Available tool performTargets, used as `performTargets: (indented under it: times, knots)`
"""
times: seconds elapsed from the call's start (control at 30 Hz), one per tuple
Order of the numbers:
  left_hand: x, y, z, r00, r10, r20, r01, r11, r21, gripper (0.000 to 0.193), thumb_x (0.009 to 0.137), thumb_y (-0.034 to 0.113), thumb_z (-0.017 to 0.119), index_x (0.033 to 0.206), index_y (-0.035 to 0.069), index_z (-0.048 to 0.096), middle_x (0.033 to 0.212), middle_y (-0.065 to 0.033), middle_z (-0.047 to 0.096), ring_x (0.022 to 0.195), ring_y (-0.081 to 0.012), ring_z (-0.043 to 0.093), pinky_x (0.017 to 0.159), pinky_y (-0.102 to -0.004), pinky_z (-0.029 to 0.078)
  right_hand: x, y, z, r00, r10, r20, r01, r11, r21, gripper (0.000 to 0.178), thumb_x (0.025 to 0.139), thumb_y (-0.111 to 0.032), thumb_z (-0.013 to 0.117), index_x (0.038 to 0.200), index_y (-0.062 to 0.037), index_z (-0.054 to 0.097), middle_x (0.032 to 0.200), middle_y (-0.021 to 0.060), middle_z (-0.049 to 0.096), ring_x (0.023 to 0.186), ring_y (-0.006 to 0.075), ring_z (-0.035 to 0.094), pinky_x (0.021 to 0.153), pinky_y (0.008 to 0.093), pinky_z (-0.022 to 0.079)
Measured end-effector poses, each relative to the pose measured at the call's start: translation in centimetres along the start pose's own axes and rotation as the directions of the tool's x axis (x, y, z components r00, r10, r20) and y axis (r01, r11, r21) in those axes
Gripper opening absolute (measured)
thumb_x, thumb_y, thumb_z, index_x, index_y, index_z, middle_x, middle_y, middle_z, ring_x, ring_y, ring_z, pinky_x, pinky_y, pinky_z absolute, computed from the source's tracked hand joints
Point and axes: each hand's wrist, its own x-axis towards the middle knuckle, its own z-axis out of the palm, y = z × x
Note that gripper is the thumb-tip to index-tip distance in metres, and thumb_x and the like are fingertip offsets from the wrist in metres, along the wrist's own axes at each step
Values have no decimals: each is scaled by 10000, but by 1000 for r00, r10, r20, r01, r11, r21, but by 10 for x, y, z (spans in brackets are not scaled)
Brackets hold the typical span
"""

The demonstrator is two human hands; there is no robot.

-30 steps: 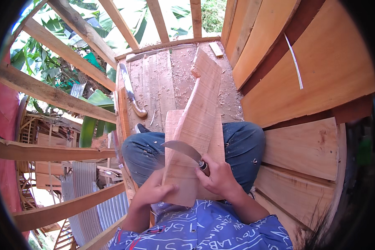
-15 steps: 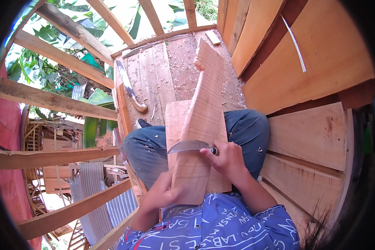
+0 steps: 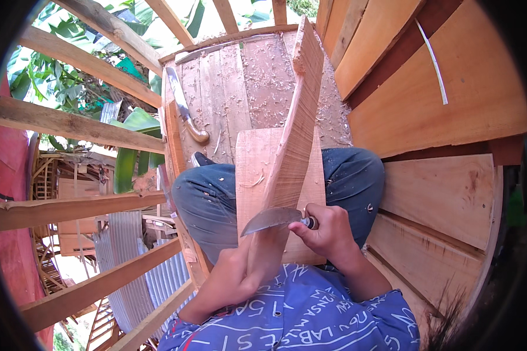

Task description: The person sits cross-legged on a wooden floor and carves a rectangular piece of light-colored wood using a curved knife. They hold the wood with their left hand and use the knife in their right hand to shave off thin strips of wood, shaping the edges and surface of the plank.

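Across my lap lies a flat rectangular board (image 3: 253,157), with a long shaped wooden plank (image 3: 298,126) standing tilted on its edge over it. Near my body, my left hand (image 3: 235,274) is closed round the plank's lower end. My right hand (image 3: 327,228) grips the dark handle of a curved knife (image 3: 270,219). Its blade points left and lies against the plank's near part, just beyond my left hand. A curled shaving (image 3: 253,182) rests on the lap board. The far end of the plank rises over the floor and has a notch on its left side.
A larger blade with a wooden handle (image 3: 187,111) lies on the plank floor (image 3: 216,82) to the left. Wood shavings are strewn over the floor. Wooden rails (image 3: 76,130) run along the left, with leaves and corrugated sheets beyond. A wooden wall (image 3: 433,199) stands close on the right.
The plank has been rolled up from lying flatter onto its edge, its far end shifting right and away. The knife has moved slightly nearer my body. A shaving now shows on the lap board.
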Motion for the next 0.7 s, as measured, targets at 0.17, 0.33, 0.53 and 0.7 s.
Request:
performTargets:
  times: [0.17,0.33,0.53,0.7]
  knots:
    - [-1,-2,0,998,-64,-21,66,987,144,574,784,74,595,1317,-63,433,847,-309,647,833,-463,649,743,-437,512,-4,5,2,999,36,17,-36,999,-24,654,761,-673,646,610,-41,583,487,121,530,494,316,610,484,397,469]
    - [-2,-10,8,997,-76,-13,77,981,180,588,786,80,590,1326,-65,410,760,-302,627,739,-473,632,691,-475,505,-9,10,-7,996,78,44,-74,995,-67,629,748,-655,669,637,-39,611,503,118,544,500,294,616,476,385,460]
    - [5,-7,13,999,-34,17,28,965,262,604,799,103,597,1320,-97,367,634,-280,583,636,-470,605,617,-510,481,-12,14,-5,995,69,72,-58,987,-148,664,727,-665,676,595,-28,543,493,128,494,479,319,570,456,380,426]
    - [7,-9,13,999,-32,12,29,974,226,558,812,107,595,1286,-92,378,604,-276,571,605,-467,602,592,-516,483,1,25,5,1000,-20,-8,17,966,-259,707,666,-743,667,577,-48,570,479,88,524,455,264,591,452,361,454]
